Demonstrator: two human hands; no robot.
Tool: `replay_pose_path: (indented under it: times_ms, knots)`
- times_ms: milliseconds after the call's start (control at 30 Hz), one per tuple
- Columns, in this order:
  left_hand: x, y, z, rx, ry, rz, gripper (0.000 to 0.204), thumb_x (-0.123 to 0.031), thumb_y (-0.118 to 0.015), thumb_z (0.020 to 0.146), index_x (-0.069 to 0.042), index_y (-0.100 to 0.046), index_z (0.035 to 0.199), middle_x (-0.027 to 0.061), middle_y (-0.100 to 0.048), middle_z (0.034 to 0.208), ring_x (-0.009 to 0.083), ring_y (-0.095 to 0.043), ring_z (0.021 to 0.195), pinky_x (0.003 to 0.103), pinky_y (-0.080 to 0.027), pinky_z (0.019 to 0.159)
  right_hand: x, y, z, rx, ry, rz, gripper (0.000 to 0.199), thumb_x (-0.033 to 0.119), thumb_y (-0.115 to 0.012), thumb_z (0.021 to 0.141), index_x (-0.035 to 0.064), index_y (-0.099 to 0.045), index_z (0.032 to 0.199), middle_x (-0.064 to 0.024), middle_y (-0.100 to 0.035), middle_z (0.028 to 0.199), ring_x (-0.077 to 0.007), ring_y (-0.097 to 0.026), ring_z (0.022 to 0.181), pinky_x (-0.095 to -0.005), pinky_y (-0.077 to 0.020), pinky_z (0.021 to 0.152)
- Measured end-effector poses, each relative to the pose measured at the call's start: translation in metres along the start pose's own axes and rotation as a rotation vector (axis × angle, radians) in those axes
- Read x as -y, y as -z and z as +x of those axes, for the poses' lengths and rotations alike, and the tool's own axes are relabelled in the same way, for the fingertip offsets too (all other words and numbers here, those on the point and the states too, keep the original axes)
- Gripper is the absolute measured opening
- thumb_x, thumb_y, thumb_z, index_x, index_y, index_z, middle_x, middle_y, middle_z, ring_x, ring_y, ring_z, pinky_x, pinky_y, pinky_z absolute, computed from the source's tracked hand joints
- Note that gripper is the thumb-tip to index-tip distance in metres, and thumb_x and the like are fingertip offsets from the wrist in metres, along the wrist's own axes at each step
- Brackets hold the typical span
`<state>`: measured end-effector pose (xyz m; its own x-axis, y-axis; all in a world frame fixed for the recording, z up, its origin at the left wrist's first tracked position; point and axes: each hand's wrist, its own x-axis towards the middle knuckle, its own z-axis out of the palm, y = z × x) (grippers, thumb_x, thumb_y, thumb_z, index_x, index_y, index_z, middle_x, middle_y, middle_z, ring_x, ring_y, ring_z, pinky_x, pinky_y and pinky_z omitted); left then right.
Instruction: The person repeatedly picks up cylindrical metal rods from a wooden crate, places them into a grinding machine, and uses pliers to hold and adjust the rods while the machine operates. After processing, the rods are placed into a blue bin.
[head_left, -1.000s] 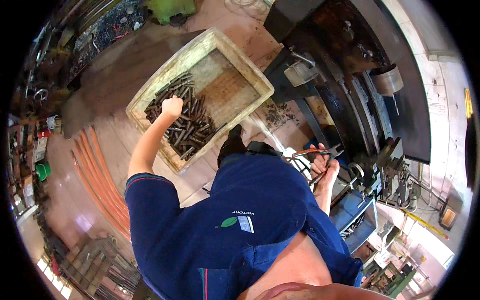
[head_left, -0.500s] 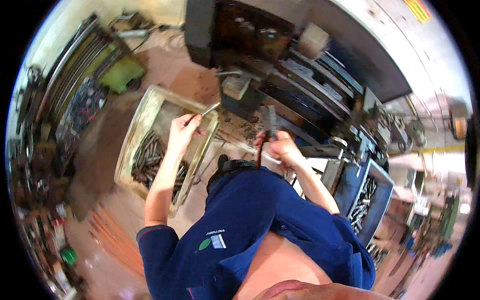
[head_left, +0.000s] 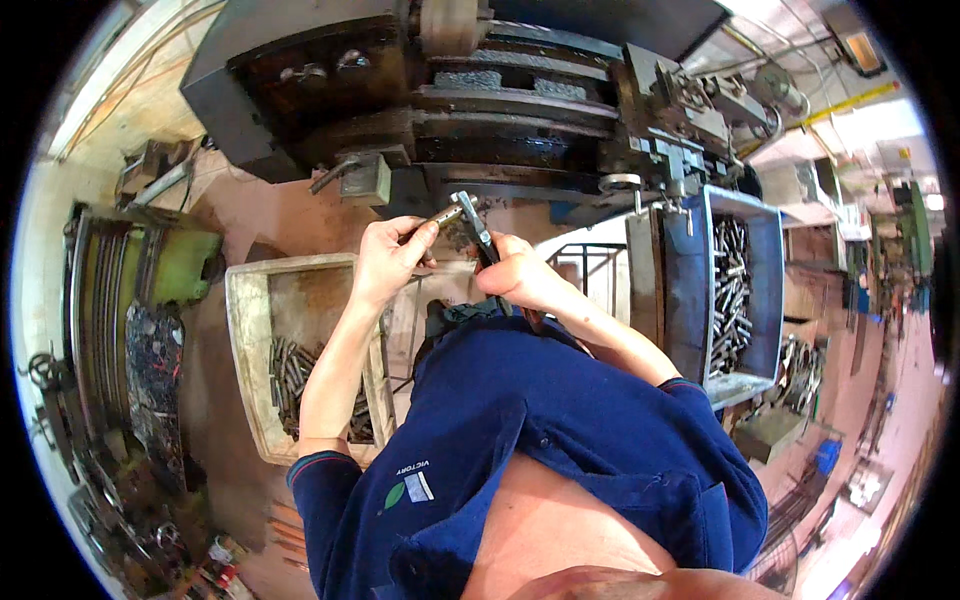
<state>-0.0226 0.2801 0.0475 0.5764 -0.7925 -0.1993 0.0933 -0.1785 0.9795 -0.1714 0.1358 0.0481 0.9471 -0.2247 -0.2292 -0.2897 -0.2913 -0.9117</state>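
Observation:
A short metal rod (head_left: 443, 216) is pinched between the thumb and fingers of my left hand (head_left: 388, 257), its far end pointing up and to the right. My right hand (head_left: 522, 277) is closed around what looks like a caliper (head_left: 474, 222), dark in its lower part with bright metal at the top. The tool's metal top meets the rod's far end; whether its jaws are tight on the rod I cannot tell. Beneath my left forearm stands a cream plastic crate (head_left: 247, 365) with dark metal rods in it.
A large dark lathe (head_left: 510, 120) runs across the far side. To the right, a blue crate (head_left: 772, 290) holds many shiny metal rods (head_left: 732, 290). A green machine (head_left: 175, 265) stands at the left, and orange-brown bars (head_left: 287, 535) lie on the floor.
My view has swung left-to-right across the lathe, so the blue crate shows more fully. Both hands have come together, bringing the rod's end to the caliper.

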Motion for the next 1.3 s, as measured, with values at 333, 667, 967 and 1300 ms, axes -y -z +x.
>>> replay_pose_path:
  times_ms: [333,667,967,1300]
  knots:
    - [0.013,-0.007,0.033,0.279,0.062,-0.031,0.029,-0.025,-0.061,0.083,0.004,-0.063,0.085,0.0024,-0.057,0.061,0.0079,-0.055,0.053,0.021,-0.043,0.05,-0.002,-0.012,-0.02,-0.229,-0.38,0.058,0.025,0.015,-0.056,0.059,0.0003,-0.051,0.078,-0.0052,-0.05,0.065,-0.0141,-0.049,0.064,-0.0275,-0.0381,0.057]
    - [0.028,-0.021,0.066,0.502,-0.003,-0.065,0.032,-0.027,-0.062,0.083,0.004,-0.062,0.09,0.0044,-0.06,0.068,0.0095,-0.057,0.059,0.023,-0.045,0.057,-0.004,-0.025,-0.037,-0.394,-0.343,0.573,0.016,0.006,-0.052,0.061,0.0038,-0.051,0.076,-0.0003,-0.048,0.068,-0.0104,-0.043,0.065,-0.0242,-0.0341,0.058]
    - [0.052,-0.051,0.071,0.376,0.184,-0.159,0.036,-0.002,-0.051,0.08,0.006,-0.048,0.115,0.0088,-0.063,0.08,0.0151,-0.062,0.068,0.026,-0.049,0.063,-0.037,0.036,0.005,-0.698,-0.221,0.711,0.014,0.003,-0.053,0.063,0.0062,-0.049,0.075,0.0011,-0.047,0.065,-0.0083,-0.042,0.057,-0.0225,-0.033,0.051]
    - [0.041,-0.146,0.152,0.493,-0.15,0.062,0.063,-0.011,-0.069,0.072,0.0,-0.035,0.124,0.0086,-0.05,0.112,0.018,-0.048,0.107,0.031,-0.041,0.091,-0.071,0.143,0.105,-0.726,-0.006,0.736,0.014,0.003,-0.056,0.063,0.0061,-0.046,0.072,0.0039,-0.042,0.062,-0.0061,-0.036,0.057,-0.0232,-0.0303,0.048]
